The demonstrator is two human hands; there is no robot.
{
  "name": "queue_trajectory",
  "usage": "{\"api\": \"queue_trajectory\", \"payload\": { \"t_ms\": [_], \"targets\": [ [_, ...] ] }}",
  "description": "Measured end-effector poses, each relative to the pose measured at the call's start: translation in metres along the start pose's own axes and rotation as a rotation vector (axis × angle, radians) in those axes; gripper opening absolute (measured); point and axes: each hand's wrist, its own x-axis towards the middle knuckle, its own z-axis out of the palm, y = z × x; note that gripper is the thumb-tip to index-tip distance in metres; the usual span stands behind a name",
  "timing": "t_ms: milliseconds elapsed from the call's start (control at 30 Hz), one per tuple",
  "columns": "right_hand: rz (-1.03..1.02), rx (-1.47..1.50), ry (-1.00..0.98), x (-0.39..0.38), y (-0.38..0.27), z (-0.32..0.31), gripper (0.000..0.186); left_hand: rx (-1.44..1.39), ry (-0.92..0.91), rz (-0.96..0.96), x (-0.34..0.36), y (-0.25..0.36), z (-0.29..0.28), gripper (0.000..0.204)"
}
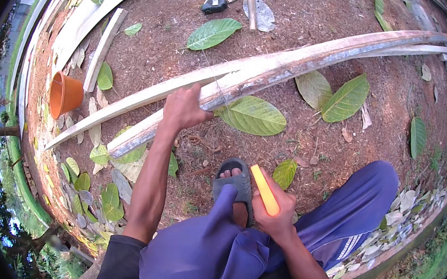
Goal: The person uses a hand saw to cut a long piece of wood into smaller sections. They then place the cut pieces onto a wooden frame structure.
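Note:
My left hand (186, 107) is closed over a long wooden beam (274, 71) lying slantwise on the ground, its thumb toward the near side. A second, thinner wooden strip (130, 94) lies behind it, crossing close to the hand. A thin dark line, like string or wire, runs over the wood just right of my fingers. Beside my sandalled foot, my right hand (276, 206) grips a flat yellow-orange object (265, 190) shaped like a tool handle. Any blade on it is not visible. Large green leaves (253, 115) lie under and beside the beam.
An orange bucket (65, 95) lies tipped at the left, near a short wooden piece (105, 51). Farther off are a black tape measure (214, 4) and a hammer (251, 7). Wide pale boards (89, 22) lie at the upper left. Dry leaves litter the soil.

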Motion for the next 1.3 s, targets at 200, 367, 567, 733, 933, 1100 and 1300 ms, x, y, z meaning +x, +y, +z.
{"api": "queue_trajectory", "payload": {
  "t_ms": [200,367,567,733,933,1100,1300],
  "targets": [
    [-0.02,-0.017,0.061,0.091,-0.002,0.037,0.048,0.004,0.035,0.167,0.0,0.0,-0.014,0.069],
    [0.235,-0.04,0.011,-0.094,0.051,-0.025,0.055,-0.019,0.077,0.157,0.0,-0.011,-0.008,0.065],
    [-0.023,0.022,0.001,0.102,0.006,0.044,0.042,-0.015,0.077,0.158,0.0,-0.01,0.001,0.062],
    [-0.061,-0.077,0.075,0.003,0.005,0.005,0.047,0.002,0.075,0.19,0.003,-0.015,-0.001,0.066],
    [-0.016,-0.04,0.0,-0.005,-0.003,0.0,0.05,-0.012,0.004,0.086,-0.004,-0.008,0.004,0.062],
    [0.004,0.015,0.054,0.094,-0.01,0.037,0.048,0.017,0.091,0.148,0.003,-0.001,-0.007,0.057],
    [0.012,-0.123,-0.02,-0.058,-0.002,-0.028,0.054,0.043,0.096,0.129,0.002,-0.011,0.011,0.06]
  ]
}}
